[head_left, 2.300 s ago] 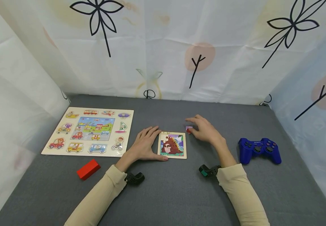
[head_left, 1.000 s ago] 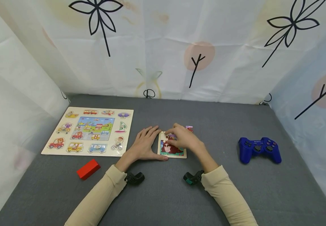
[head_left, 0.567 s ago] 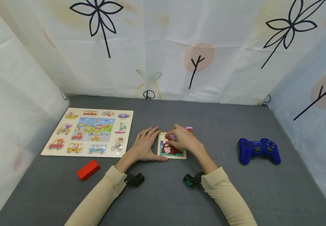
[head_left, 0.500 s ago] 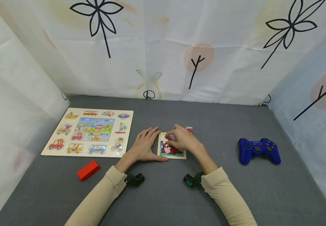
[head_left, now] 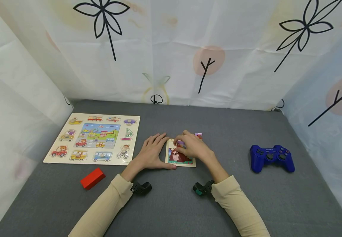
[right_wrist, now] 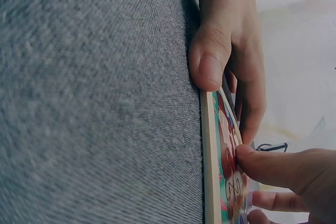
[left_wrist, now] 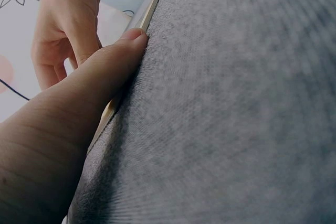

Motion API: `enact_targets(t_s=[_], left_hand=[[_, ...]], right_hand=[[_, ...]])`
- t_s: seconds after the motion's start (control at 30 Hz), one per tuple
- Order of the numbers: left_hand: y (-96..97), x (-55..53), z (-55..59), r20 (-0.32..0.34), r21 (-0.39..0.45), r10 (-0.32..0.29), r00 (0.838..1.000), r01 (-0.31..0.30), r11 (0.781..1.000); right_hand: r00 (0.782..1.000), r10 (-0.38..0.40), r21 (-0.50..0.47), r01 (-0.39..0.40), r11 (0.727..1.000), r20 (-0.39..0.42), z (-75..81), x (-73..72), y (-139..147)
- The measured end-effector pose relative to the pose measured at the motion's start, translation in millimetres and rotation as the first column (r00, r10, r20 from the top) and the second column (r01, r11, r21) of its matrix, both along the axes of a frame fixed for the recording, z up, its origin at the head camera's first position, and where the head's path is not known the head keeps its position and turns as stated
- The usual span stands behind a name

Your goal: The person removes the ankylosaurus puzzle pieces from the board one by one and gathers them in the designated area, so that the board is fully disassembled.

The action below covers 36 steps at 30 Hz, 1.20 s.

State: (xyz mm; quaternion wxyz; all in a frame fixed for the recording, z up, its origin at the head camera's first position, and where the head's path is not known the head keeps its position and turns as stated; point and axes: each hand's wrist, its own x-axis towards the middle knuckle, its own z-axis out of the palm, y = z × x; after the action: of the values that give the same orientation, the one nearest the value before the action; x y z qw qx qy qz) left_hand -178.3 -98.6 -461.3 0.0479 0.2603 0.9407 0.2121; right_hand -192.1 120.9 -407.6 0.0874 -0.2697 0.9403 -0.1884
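Wooden frame holds puzzle pieces; left hand spread against edge; right hand touching pieces, grip unclear.

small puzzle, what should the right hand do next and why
Probably press down gently on the small puzzle's upper part with the right hand: its fingers bend over that area, and the thumb seems to touch the picture. The left hand lies along the frame and could steady it. What's under the fingertips is hidden; the loose piece nearby can likely wait.
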Motion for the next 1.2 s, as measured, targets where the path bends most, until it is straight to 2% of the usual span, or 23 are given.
enact_targets(t_s=[0.27, 0.4, 0.7, 0.97, 1.2], left_hand=[[0.4, 0.0, 0.0, -0.016, 0.002, -0.004, 1.0, 0.004, 1.0], [0.8, -0.2, 0.4, -0.003, 0.0, 0.0, 1.0, 0.0, 1.0], [0.6, -0.1, 0.2, 0.001, -0.004, 0.008, 1.0, -0.008, 1.0], [-0.1, -0.5, -0.6, -0.003, 0.0, 0.01, 1.0, -0.01, 1.0], [0.6, -0.1, 0.1, 0.001, 0.003, 0.008, 1.0, -0.008, 1.0]], right_hand=[[1.0, 0.008, -0.037, -0.007, 0.999, 0.028, -0.9, 0.0, 4.6], [0.999, 0.022, -0.059, -0.021, 0.998, 0.03, -1.8, -1.2, 7.3], [0.999, 0.025, -0.107, -0.028, 0.994, -0.028, -2.9, -0.3, 9.1], [0.996, -0.021, -0.161, 0.007, 0.987, -0.084, -6.5, -1.6, 8.0], [0.996, 0.011, -0.139, -0.024, 0.99, -0.089, -5.2, -2.0, 9.1]])
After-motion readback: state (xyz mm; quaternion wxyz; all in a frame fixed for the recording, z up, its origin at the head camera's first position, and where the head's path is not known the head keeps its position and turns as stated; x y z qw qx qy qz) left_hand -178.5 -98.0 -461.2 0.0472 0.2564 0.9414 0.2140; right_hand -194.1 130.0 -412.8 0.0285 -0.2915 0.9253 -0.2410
